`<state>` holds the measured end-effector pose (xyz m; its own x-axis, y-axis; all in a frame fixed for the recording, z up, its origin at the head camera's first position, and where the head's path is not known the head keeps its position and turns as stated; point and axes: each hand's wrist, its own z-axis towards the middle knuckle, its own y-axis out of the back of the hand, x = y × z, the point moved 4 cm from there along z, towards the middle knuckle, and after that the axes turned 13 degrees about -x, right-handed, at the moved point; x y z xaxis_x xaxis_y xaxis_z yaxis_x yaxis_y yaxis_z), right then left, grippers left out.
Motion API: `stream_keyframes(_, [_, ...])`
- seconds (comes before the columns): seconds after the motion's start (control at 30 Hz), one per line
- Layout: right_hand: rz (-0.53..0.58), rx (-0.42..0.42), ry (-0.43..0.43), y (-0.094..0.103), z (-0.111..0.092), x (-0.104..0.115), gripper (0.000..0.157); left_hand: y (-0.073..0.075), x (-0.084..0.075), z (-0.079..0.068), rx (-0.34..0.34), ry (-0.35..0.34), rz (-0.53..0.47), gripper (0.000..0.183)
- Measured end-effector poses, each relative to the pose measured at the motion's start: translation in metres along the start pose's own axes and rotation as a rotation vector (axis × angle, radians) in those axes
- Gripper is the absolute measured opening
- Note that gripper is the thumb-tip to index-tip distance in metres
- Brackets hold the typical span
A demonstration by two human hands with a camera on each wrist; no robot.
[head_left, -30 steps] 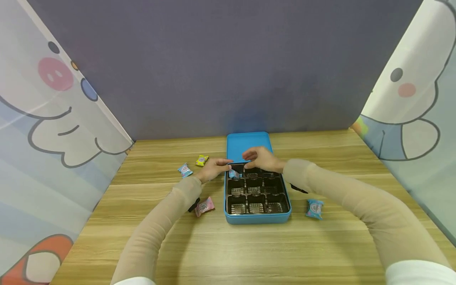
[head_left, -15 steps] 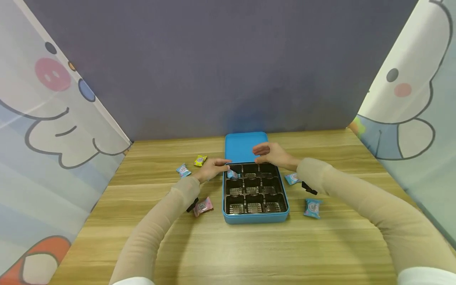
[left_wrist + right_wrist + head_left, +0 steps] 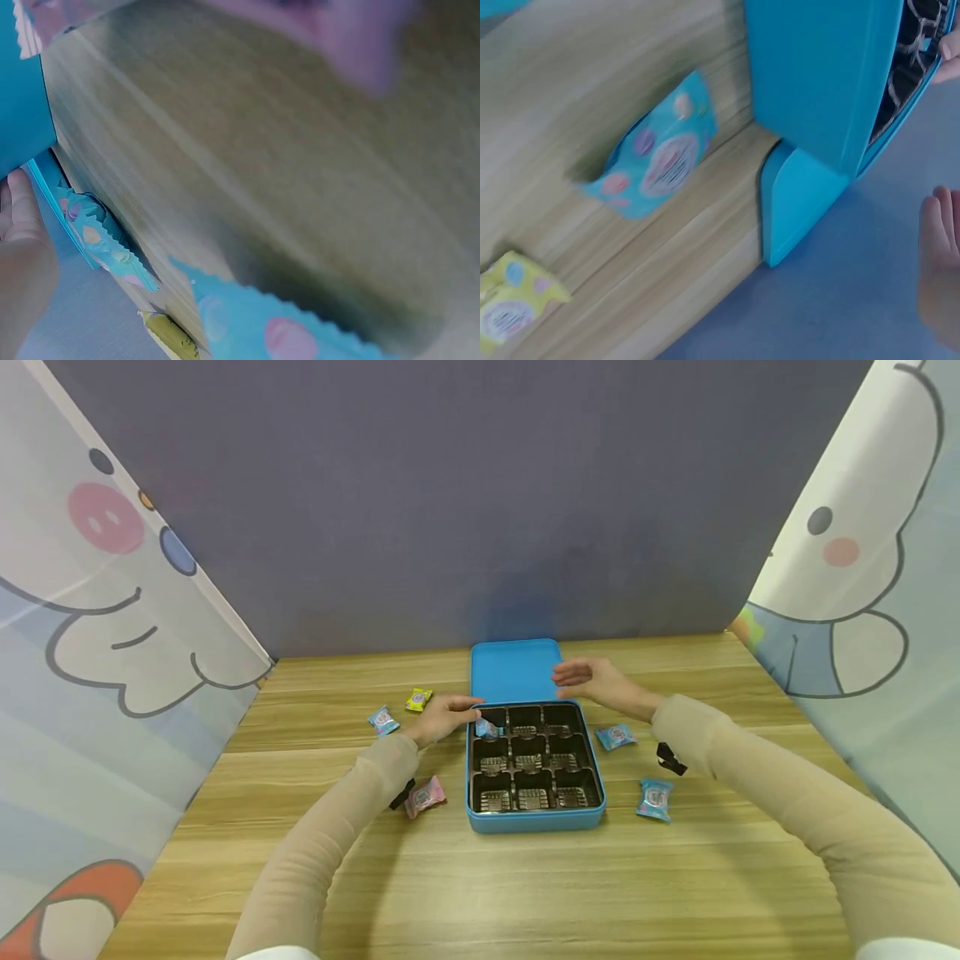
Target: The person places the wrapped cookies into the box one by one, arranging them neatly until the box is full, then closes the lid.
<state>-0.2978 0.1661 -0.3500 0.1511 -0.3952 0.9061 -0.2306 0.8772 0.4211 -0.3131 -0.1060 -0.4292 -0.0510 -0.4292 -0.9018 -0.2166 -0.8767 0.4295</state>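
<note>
On the wooden table (image 3: 480, 893), near its middle, stands a blue box (image 3: 536, 823), and it carries a black tray (image 3: 528, 755) with nine compartments, in three rows of three. At the far left corner of this box is the person's left hand (image 3: 439, 720). Its fingers are stretched rather than folded and they reach to the rim; how firmly they press, I cannot tell. Just beside the thumb, a blue wrapped sweet (image 3: 487, 728) sits tilted in the far left compartment. Behind the box lies the blue lid (image 3: 512, 667), its inside facing up. Above the right side of this lid hangs the right hand (image 3: 603, 685), with loose, slightly bent fingers and the thumb apart, and it grips nothing.

To the left of the box I see a pink sweet (image 3: 426, 797), a pale blue sweet (image 3: 383, 720) and a yellow sweet (image 3: 418, 699). To the right, one blue packet (image 3: 617, 737) lies near the box wall, and a second packet (image 3: 655, 800) lies closer to the person. In the right wrist view, a yellow packet (image 3: 517, 296) is also visible on this side. Beige sleeves (image 3: 318, 852) cover both forearms.
</note>
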Motion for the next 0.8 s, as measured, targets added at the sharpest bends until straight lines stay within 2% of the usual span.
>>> stream_keyframes(0.13, [-0.086, 0.013, 0.018, 0.010, -0.005, -0.006, 0.052, -0.001, -0.001, 0.000, -0.002, -0.001, 0.000, 0.041])
stream_keyframes(0.3, [-0.177, -0.014, 0.072, 0.022, -0.010, -0.012, 0.051, 0.000, -0.004, 0.001, -0.012, -0.015, 0.002, 0.041])
stream_keyframes(0.63, [-0.216, -0.008, 0.061, 0.038, -0.023, -0.026, 0.057, -0.005, -0.004, 0.003, 0.013, 0.007, -0.016, 0.043])
stream_keyframes(0.8, [-0.215, -0.016, 0.062, 0.045, -0.026, -0.032, 0.058, -0.002, -0.021, -0.006, 0.042, 0.009, -0.034, 0.042])
